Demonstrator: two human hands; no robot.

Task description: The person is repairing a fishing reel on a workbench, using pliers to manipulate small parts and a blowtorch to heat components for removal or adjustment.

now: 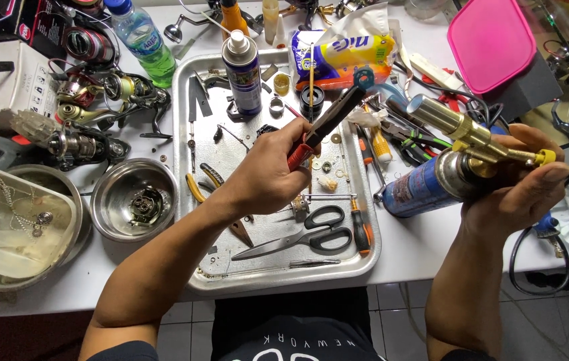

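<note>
Both forearms are bare from elbow to wrist, and no watch, ring or glove shows on the hands: left hand [267, 177], right hand [521, 187]. Below the tabletop [411, 251] edge, dark short sleeves cover the upper arms, and a black shirt bears white lettering.

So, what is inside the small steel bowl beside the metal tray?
Inside the small steel bowl lies a dark, round metal part, like a gear assembly. The bowl's floor under that part is covered, so anything beneath it cannot be seen.
</note>
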